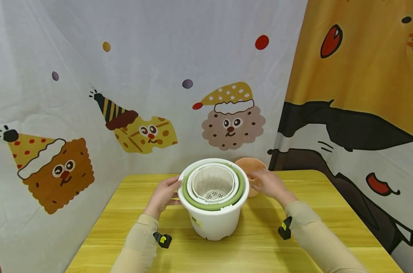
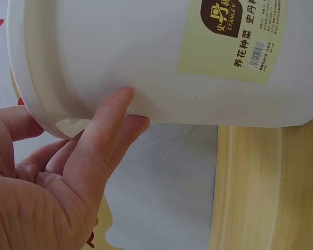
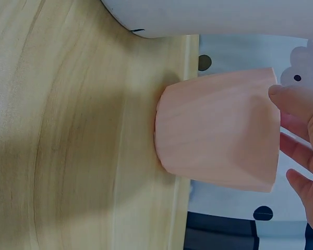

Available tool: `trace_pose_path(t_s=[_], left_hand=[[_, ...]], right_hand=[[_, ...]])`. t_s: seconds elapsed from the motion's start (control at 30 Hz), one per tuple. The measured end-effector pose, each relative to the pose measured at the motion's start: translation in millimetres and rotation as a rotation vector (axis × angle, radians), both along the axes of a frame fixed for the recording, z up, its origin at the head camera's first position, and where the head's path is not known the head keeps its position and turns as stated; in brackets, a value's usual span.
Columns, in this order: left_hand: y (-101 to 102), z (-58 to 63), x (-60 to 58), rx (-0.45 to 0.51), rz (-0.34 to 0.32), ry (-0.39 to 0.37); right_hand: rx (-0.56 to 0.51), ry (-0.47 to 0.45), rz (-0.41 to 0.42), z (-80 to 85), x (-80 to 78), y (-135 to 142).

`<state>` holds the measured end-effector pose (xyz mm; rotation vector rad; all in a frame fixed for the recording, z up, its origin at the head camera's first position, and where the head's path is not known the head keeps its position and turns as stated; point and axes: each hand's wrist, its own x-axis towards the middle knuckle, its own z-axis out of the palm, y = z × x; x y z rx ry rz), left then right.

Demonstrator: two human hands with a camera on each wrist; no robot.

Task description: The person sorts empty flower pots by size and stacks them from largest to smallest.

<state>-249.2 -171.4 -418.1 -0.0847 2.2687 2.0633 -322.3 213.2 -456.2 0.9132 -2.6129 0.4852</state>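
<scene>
A large white flowerpot stands upright on the table, with a green-rimmed pot and smaller white pots nested inside it. Holes show in the innermost floor. My left hand grips the large pot's rim at its left, some fingers lying against the outer wall under the lip. To the right and behind, a pink flowerpot stands upright on the table. My right hand pinches its rim, thumb outside and fingers reaching into the mouth; that hand partly covers this pot in the head view.
The wooden table reaches back to a white cloth printed with cartoon snacks. An orange, black and white printed cloth hangs along the right side. A label is stuck on the large pot's wall.
</scene>
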Motion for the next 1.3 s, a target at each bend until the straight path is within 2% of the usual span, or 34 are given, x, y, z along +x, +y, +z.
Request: trace_pose_path(t_s=[0.4,0.83,1.3], left_hand=[[-1,0.0,0.9,-0.005,-0.007,-0.011],[-1,0.8,1.2,-0.009,-0.005,-0.016],[0,0.3,0.6,-0.014,-0.002,-0.003]], right_hand=[[0.032,-0.003,-0.019,-10.6,-1.3,2],[-0.016,0.052,-0.055,-19.5,-1.0,1],[-0.065,0.063,-0.111,-26.2,3.9,5]])
